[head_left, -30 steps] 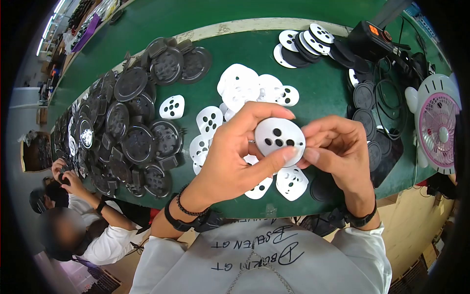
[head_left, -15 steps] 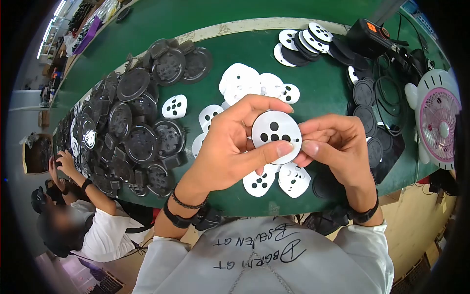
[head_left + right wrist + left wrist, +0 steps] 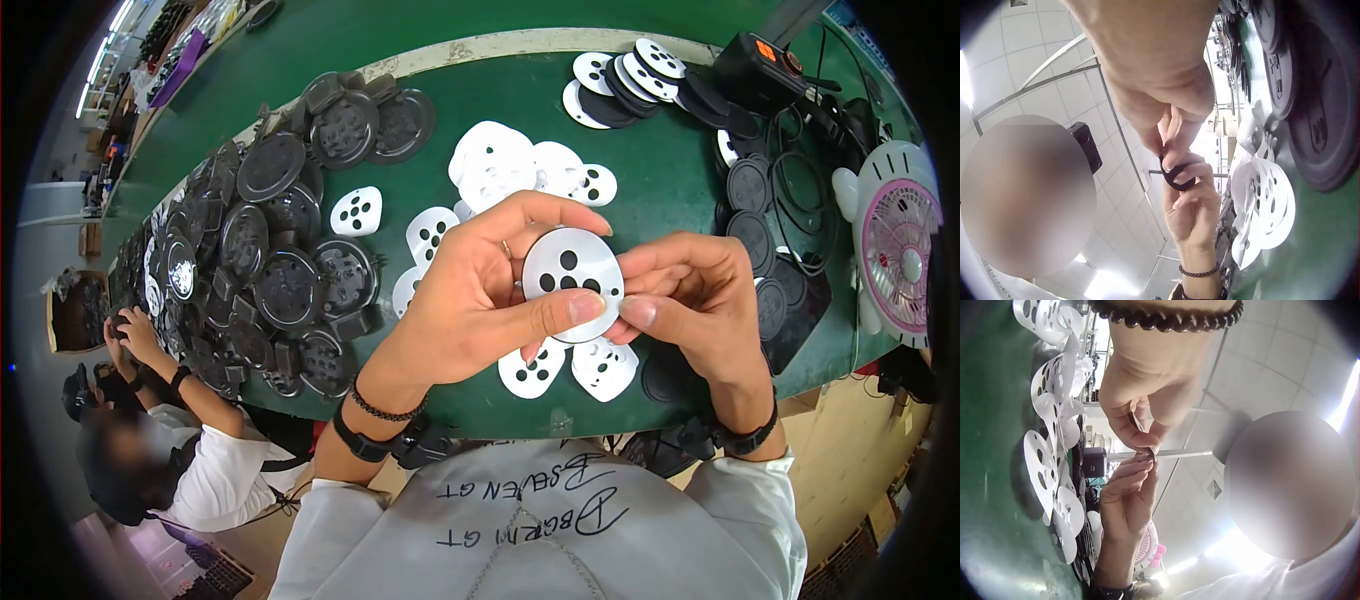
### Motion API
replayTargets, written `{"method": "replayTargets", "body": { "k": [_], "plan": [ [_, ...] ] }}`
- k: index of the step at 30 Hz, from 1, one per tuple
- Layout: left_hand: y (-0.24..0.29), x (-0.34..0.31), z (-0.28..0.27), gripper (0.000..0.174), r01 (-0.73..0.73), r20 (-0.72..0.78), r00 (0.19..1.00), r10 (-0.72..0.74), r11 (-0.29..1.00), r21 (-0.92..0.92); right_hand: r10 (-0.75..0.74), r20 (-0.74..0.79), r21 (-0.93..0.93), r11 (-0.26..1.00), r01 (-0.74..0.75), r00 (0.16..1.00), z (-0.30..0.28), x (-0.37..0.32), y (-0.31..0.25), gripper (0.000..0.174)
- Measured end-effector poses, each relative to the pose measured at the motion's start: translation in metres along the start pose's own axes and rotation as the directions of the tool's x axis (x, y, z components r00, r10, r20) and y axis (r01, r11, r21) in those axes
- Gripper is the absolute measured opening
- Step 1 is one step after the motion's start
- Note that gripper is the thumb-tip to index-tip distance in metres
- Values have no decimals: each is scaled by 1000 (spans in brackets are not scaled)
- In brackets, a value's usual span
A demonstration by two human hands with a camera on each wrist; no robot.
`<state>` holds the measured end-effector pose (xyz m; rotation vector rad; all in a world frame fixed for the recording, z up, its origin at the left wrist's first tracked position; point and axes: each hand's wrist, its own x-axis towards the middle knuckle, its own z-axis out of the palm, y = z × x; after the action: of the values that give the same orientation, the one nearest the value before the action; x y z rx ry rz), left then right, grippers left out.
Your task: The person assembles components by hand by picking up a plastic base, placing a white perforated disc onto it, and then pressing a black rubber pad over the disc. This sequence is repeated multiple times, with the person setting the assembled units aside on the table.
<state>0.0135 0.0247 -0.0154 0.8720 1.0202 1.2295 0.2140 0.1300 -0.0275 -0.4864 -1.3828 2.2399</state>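
Observation:
In the head view a round disc [image 3: 592, 258] with a white face and several black holes is held up over the table. My left hand [image 3: 460, 305] grips it, thumb lying across the white face and fingers around the far edge. My right hand [image 3: 700, 305] pinches its right rim between thumb and fingertips, beside a small hole. The right wrist view shows the disc's dark underside [image 3: 1180, 181] between both hands. Below and behind them lie thin white perforated sheets [image 3: 495, 165], some overlapping, also seen as curled white sheets [image 3: 1038, 472] in the left wrist view.
Dark round parts [image 3: 290, 285] are heaped on the left. White and black discs [image 3: 655, 60] lie stacked at the back, with more black discs [image 3: 748, 187] at right. A black device [image 3: 755, 75], cables and a pink-and-white fan [image 3: 900, 245] stand beyond. Another person [image 3: 215, 475] works at left.
The disc has risen slightly and tilted, its white face now fuller to the head camera. Both hands keep their hold, my right fingers shifting a little at the rim.

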Motion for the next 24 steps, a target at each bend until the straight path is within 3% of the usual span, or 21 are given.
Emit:
{"method": "replayTargets", "body": {
  "k": [22,24],
  "plan": [
    [-1,1,5,44,42,-8,999,-42,999,-22,5,-53,-43,999,-7,999,2,-1,-1,24],
    [-6,1,8,43,31,-62,998,-33,999,-21,5,-51,-64,998,-8,999,0,-2,0,22]
  ]
}}
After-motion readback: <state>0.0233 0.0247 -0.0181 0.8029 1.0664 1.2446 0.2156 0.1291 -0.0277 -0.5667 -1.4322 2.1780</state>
